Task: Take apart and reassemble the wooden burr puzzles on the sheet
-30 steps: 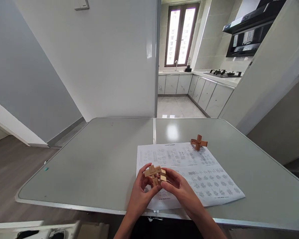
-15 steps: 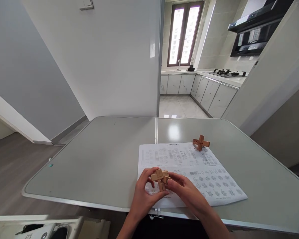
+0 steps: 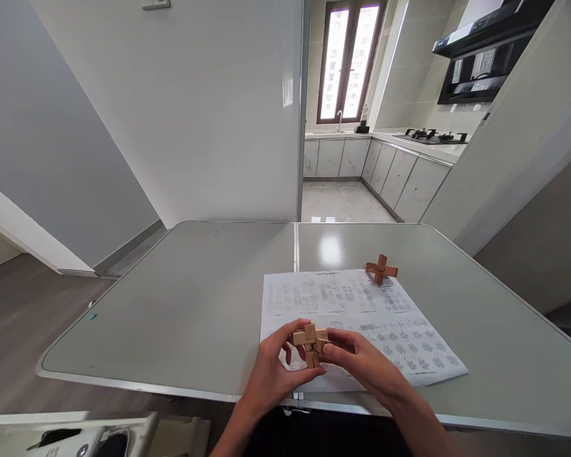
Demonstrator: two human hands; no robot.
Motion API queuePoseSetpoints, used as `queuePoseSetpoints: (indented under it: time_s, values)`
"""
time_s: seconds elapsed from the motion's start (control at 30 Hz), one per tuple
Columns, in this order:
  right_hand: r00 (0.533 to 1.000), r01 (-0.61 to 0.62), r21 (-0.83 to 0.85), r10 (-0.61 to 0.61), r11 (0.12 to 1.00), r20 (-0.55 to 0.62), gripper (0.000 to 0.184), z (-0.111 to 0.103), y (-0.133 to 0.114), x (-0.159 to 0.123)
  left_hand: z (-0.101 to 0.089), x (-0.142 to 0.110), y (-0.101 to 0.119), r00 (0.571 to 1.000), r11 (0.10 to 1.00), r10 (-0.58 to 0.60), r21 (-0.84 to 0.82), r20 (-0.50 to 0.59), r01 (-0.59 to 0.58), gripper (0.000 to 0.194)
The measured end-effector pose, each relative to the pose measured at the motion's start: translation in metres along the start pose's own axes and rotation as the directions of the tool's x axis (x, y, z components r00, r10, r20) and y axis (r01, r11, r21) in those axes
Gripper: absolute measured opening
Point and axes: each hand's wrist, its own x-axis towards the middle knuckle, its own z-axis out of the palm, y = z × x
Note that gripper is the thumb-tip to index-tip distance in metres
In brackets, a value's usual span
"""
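A light wooden interlocking puzzle (image 3: 310,343), built of crossed blocks, is held between both hands above the near part of a printed sheet (image 3: 323,295). My left hand (image 3: 273,365) grips it from the left, fingers behind and thumb beneath its lower block. From the right, my right hand (image 3: 359,362) pinches the block on that side with thumb and fingers. Part of the puzzle is hidden by the fingers. Rows of small puzzle diagrams cover the sheet. On its far right corner rests a second, reddish-brown wooden puzzle (image 3: 381,270), shaped like a cross.
The grey folding table (image 3: 171,304) has a metal edge and a seam down its middle. A small green bit (image 3: 92,316) lies near its left edge. Below left stands a white appliance or tub (image 3: 66,438). Beyond the table, a doorway opens onto a kitchen counter (image 3: 385,138).
The puzzle has turned slightly in my hands, and both hands have shifted a little to the right. The whole view has moved slightly. The brown puzzle and the sheet stay in place.
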Motion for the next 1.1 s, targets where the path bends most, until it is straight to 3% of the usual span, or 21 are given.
queuePoseSetpoints:
  time_s: [0.17,0.43,0.63,0.87,1.1]
  values:
    - [1.000,0.003,-0.067,-0.002,0.998,0.014,0.050,0.001,-0.003,-0.001,0.001,0.003,0.001,0.996,1.000,0.014,0.012,0.085,-0.015,0.067]
    - [0.990,0.017,-0.038,-0.022,0.999,-0.142,0.062,0.006,0.002,-0.003,0.003,0.006,-0.001,1.000,1.000,0.023,-0.017,0.021,-0.022,0.072]
    - [0.972,0.178,-0.301,-0.216,0.937,-0.097,0.038,0.008,0.002,-0.001,-0.002,0.007,-0.003,1.000,0.997,-0.003,-0.081,0.012,0.004,0.072]
    - [0.906,0.281,-0.553,-0.406,0.785,-0.116,0.030,0.008,0.003,0.000,-0.003,0.007,-0.003,0.999,0.996,0.049,-0.070,0.009,-0.048,0.070]
    - [0.946,0.227,-0.521,-0.313,0.823,-0.082,0.034,0.008,0.007,-0.002,-0.009,0.010,0.009,0.992,0.992,0.121,0.022,0.043,-0.122,0.062]
